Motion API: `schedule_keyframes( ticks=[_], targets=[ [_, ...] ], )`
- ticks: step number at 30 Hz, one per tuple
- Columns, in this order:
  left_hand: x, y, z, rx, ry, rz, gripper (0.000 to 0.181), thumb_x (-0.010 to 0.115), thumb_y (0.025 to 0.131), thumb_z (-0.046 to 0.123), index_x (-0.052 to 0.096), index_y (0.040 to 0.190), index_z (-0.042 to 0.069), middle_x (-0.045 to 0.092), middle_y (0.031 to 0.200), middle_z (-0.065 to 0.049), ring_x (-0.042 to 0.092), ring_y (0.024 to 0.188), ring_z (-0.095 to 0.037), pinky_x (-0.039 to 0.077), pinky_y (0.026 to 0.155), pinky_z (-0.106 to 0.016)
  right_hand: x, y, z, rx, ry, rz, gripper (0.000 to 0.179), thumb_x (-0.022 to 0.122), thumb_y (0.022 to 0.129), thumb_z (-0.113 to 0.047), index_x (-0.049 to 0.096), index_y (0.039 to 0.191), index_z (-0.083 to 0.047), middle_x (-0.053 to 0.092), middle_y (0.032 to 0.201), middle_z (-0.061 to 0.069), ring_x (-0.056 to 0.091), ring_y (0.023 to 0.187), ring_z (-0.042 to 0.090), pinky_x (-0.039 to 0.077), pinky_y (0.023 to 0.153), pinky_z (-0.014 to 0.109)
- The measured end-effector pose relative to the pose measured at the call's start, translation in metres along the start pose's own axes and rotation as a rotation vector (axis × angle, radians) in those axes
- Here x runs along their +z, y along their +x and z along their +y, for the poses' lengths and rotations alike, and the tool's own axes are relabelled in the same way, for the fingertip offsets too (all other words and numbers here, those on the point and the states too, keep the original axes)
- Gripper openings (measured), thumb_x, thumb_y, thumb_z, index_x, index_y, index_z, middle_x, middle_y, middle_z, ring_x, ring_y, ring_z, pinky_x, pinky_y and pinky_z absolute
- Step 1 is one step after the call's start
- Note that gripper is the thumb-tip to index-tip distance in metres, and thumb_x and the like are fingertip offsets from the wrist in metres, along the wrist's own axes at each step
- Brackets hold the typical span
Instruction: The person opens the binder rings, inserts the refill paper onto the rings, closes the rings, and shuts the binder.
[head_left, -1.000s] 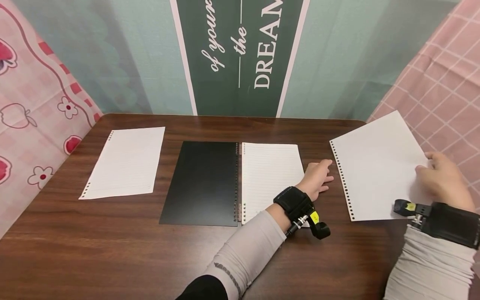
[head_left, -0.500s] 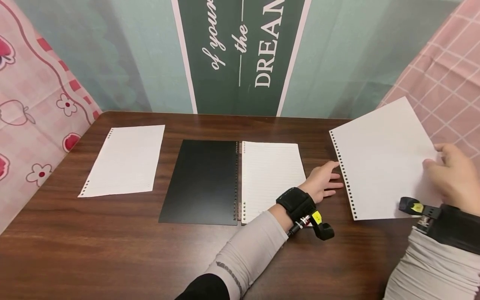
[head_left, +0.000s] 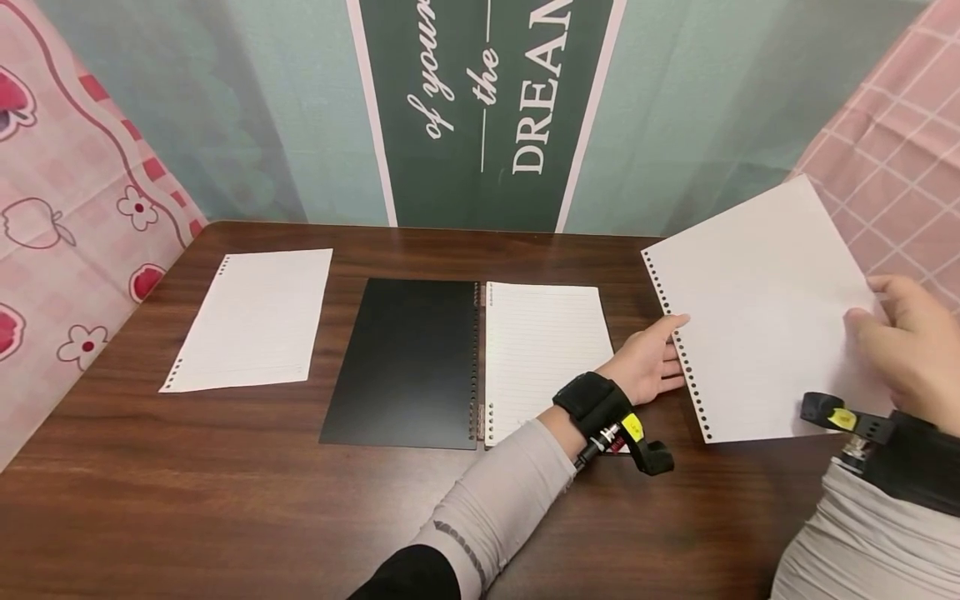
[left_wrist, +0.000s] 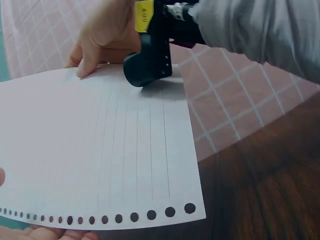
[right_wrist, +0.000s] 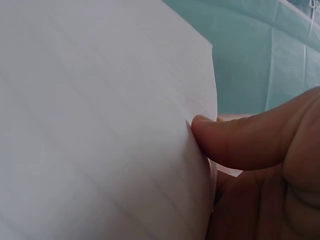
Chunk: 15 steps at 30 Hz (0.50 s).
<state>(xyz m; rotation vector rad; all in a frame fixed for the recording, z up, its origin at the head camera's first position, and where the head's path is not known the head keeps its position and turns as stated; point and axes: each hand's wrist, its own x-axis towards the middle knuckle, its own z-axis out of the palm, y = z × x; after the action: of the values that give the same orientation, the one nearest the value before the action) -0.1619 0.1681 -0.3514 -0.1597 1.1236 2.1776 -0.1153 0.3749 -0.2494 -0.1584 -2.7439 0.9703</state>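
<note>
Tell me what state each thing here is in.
Held sheet: raised, punched edge leftward.
Right hand: pinching the held sheet's right edge.
Left hand: thumb before the punched edge, fingers behind; grip unclear.
Notebook: open, lined pages showing.
Loose sheet: lying flat on the table.

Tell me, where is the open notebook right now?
In the head view, the open notebook lies near the middle of the table, between the loose sheet on the left and the held sheet on the right.
</note>
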Motion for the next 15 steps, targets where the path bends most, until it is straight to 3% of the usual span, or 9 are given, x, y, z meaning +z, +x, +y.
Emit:
schedule_keyframes(
  ticks=[3,4,6,15],
  targets=[
    [-0.0006,0.0007,0.0008,-0.004,-0.021,0.005,0.033,0.061,0.095,0.038,0.061,0.118,0.014,0.066,0.121,-0.013,0.059,0.123,-0.030,0.038,0.112,-0.048,0.0000,0.0017,0.0018,-0.020,0.088,-0.011,0.029,0.041,0.096,-0.001,0.049,0.104,-0.028,0.046,0.074,-0.035,0.048,0.062,-0.010,0.042,0.050,0.015],
    [-0.0006,0.0004,0.0010,-0.003,-0.019,0.012,0.031,0.062,0.095,0.037,0.062,0.116,0.014,0.068,0.118,-0.011,0.060,0.121,-0.029,0.039,0.111,-0.047,0.0000,0.0017,0.0020,-0.023,0.113,-0.013,0.035,0.040,0.096,-0.001,0.045,0.101,-0.035,0.048,0.074,-0.035,0.049,0.062,-0.010,0.042,0.050,0.014],
    [-0.0005,0.0000,0.0009,-0.004,-0.020,0.032,0.026,0.063,0.095,0.035,0.064,0.110,0.014,0.070,0.112,-0.009,0.063,0.115,-0.027,0.041,0.109,-0.046,-0.0001,0.0016,0.0024,-0.029,0.158,-0.013,0.040,0.040,0.095,0.000,0.044,0.099,-0.040,0.050,0.075,-0.034,0.050,0.062,-0.010,0.042,0.050,0.013],
    [-0.0011,-0.0037,0.0002,0.016,-0.039,0.053,0.019,0.066,0.094,0.028,0.068,0.105,0.013,0.071,0.106,-0.006,0.065,0.102,-0.021,0.046,0.105,-0.043,-0.0002,-0.0001,-0.0015,-0.016,0.119,0.017,0.042,0.038,0.096,-0.001,0.042,0.099,-0.042,0.044,0.079,-0.037,0.048,0.063,-0.011,0.040,0.050,0.013]
  ],
)
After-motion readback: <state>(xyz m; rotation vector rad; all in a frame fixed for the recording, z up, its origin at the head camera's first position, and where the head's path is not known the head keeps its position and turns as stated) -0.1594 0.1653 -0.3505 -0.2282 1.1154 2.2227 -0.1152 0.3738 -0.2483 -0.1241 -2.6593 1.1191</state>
